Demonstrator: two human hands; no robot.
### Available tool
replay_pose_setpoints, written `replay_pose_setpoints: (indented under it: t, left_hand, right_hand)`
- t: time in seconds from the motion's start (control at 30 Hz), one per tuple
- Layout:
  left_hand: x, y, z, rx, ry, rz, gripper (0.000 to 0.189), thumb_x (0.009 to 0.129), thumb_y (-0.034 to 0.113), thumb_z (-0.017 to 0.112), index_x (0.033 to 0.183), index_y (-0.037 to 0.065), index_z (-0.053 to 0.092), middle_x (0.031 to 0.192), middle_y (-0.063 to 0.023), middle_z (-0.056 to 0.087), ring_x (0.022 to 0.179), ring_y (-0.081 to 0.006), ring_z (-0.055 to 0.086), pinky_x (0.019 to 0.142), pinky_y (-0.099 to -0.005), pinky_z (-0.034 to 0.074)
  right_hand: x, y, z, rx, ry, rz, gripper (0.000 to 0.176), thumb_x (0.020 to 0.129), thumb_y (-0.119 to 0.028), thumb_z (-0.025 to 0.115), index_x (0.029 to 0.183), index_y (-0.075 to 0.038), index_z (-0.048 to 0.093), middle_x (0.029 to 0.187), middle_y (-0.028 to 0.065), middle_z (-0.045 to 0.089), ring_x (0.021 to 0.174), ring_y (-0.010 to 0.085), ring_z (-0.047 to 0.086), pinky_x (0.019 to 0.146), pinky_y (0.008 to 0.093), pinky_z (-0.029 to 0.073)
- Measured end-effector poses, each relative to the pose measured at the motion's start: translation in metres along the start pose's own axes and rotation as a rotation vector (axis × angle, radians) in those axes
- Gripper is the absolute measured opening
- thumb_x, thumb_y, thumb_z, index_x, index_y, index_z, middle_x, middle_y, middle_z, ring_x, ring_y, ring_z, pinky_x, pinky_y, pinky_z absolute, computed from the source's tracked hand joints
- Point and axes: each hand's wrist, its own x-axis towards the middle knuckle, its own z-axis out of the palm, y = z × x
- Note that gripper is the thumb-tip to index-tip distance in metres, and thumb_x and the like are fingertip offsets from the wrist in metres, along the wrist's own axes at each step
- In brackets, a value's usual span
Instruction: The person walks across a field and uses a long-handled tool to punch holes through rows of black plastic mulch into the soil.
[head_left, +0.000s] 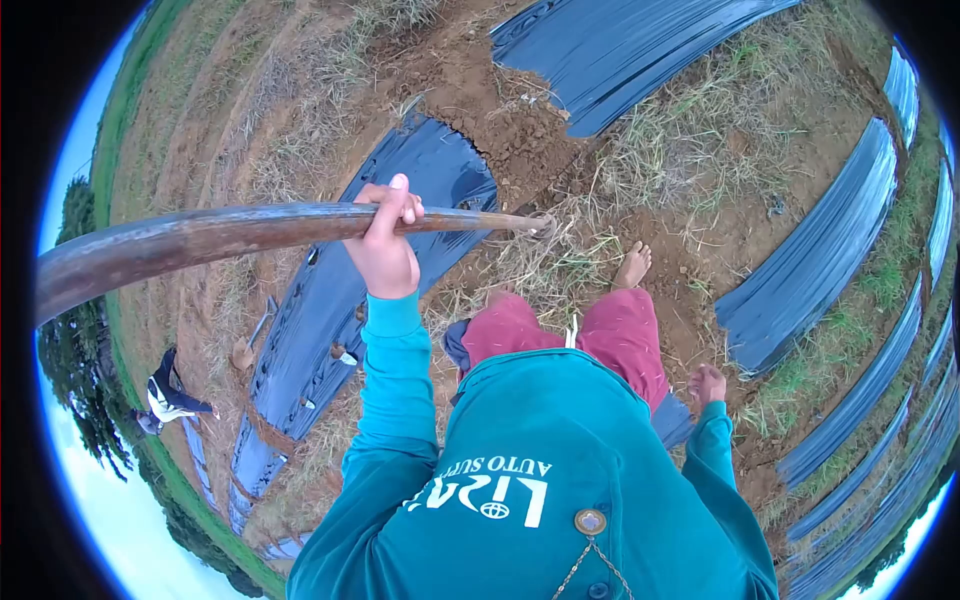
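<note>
My left hand (385, 240) is wrapped round a long wooden pole (240, 226), thumb up along its side. The pole's near end looms large at the left edge. Its thin far end meets dry grass and soil (545, 226) in front of my feet. My right hand (707, 384) hangs low beside my right thigh, away from the pole, with its fingers curled in and nothing visible in them. A bare foot (633, 265) of mine stands on the soil near the pole's tip.
Black plastic mulch sheet (430, 165) covers a bed running under my left arm. Another sheet (620, 60) lies ahead, and several covered rows (815, 250) stretch away on the right. Loose dug soil (515, 140) separates two sheets. Another person (172, 395) bends over at the far left.
</note>
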Motion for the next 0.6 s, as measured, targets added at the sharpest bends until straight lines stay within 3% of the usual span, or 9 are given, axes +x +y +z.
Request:
replay_pose_setpoints:
  t: [0.13,0.17,0.3,0.4,0.53,0.6]
  left_hand:
    - [-0.024,-0.129,0.047,0.191,0.240,-0.096,0.021,0.082,0.010,0.062,0.064,0.002,0.053,0.063,-0.0042,0.057,0.063,-0.0125,0.056,0.065,-0.0274,0.045]
    - [-0.028,-0.150,0.051,0.149,0.275,0.006,0.020,0.082,0.010,0.063,0.065,0.002,0.055,0.062,-0.0033,0.057,0.061,-0.0117,0.055,0.064,-0.0270,0.045]
    - [-0.039,-0.148,0.084,0.343,0.450,-0.086,0.016,0.077,0.009,0.064,0.067,-0.001,0.058,0.064,-0.0042,0.060,0.062,-0.0118,0.056,0.063,-0.0264,0.044]
    - [-0.042,-0.133,0.118,0.470,0.514,-0.152,0.015,0.074,0.011,0.068,0.068,0.000,0.060,0.064,-0.0039,0.060,0.060,-0.0107,0.054,0.059,-0.0273,0.044]
    - [-0.037,-0.143,0.142,0.457,0.591,-0.124,0.015,0.072,0.011,0.068,0.067,0.000,0.059,0.060,-0.0042,0.058,0.058,-0.0117,0.054,0.057,-0.0285,0.044]
    - [-0.040,-0.143,0.154,0.498,0.573,-0.136,0.014,0.072,0.012,0.067,0.067,0.001,0.059,0.059,-0.0041,0.058,0.057,-0.0118,0.054,0.057,-0.0287,0.044]
  right_hand:
    - [0.039,-0.132,-0.066,0.055,-0.008,-0.186,0.013,0.086,-0.020,0.051,0.085,-0.007,0.054,0.065,0.0031,0.054,0.052,0.0118,0.052,0.041,0.0242,0.039]
    - [0.045,-0.156,-0.080,-0.020,0.013,-0.183,0.014,0.086,-0.020,0.051,0.085,-0.007,0.055,0.066,0.0029,0.054,0.053,0.0117,0.052,0.041,0.0240,0.039]
    - [0.081,-0.207,-0.124,-0.149,-0.034,-0.161,0.014,0.086,-0.020,0.050,0.087,-0.006,0.056,0.068,0.0035,0.055,0.054,0.0120,0.054,0.041,0.0237,0.040]
    - [0.114,-0.237,-0.116,-0.290,-0.088,-0.154,0.014,0.086,-0.017,0.050,0.087,-0.005,0.056,0.067,0.0051,0.057,0.050,0.0127,0.053,0.039,0.0243,0.039]
    - [0.147,-0.291,-0.054,-0.331,-0.237,-0.220,0.014,0.087,-0.016,0.049,0.086,-0.003,0.055,0.064,0.0058,0.056,0.046,0.0129,0.051,0.037,0.0247,0.037]
    - [0.177,-0.315,-0.024,-0.345,-0.412,-0.250,0.013,0.087,-0.015,0.049,0.085,-0.003,0.055,0.064,0.0057,0.055,0.048,0.0117,0.050,0.038,0.0235,0.037]
